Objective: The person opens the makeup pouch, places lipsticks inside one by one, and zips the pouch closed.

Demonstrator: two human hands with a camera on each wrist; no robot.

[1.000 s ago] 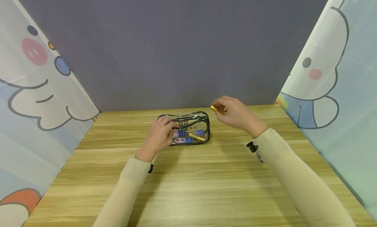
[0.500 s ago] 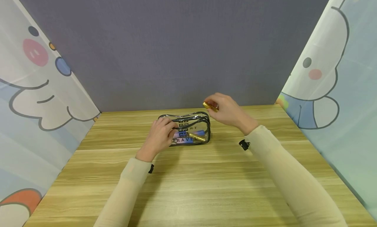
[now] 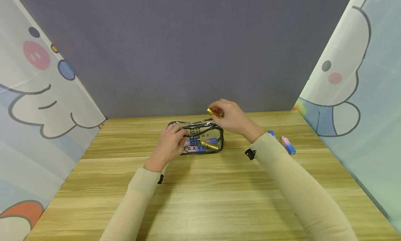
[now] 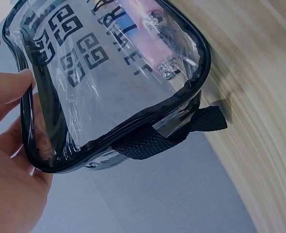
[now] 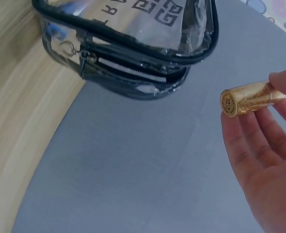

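My left hand (image 3: 169, 143) grips the top left edge of a clear travel pouch (image 3: 205, 134) with black piping, its thumb (image 4: 12, 86) on the front side. Through the plastic show pink-and-blue tubes (image 3: 195, 149) and a gold tube (image 3: 209, 145). Between thumb and fingers, my right hand (image 3: 232, 118) pinches a gold lipstick tube (image 5: 247, 99). In the head view this lipstick is just above the pouch's right half; the right wrist view shows it apart from the pouch. A zipper (image 5: 131, 70) runs along the pouch's top.
Pink-and-blue tubes lie on the wooden table (image 3: 200, 199) at the right: one in full view (image 3: 288, 145), another (image 3: 271, 133) partly hidden by the right sleeve. A grey panel (image 3: 194, 53) stands behind, with cartoon-printed curtains (image 3: 40, 105) at both sides.
My right hand has moved left with the gold lipstick, from right of the pouch to above it. The tubes at the right have come into view past the sleeve. My left hand stays put.
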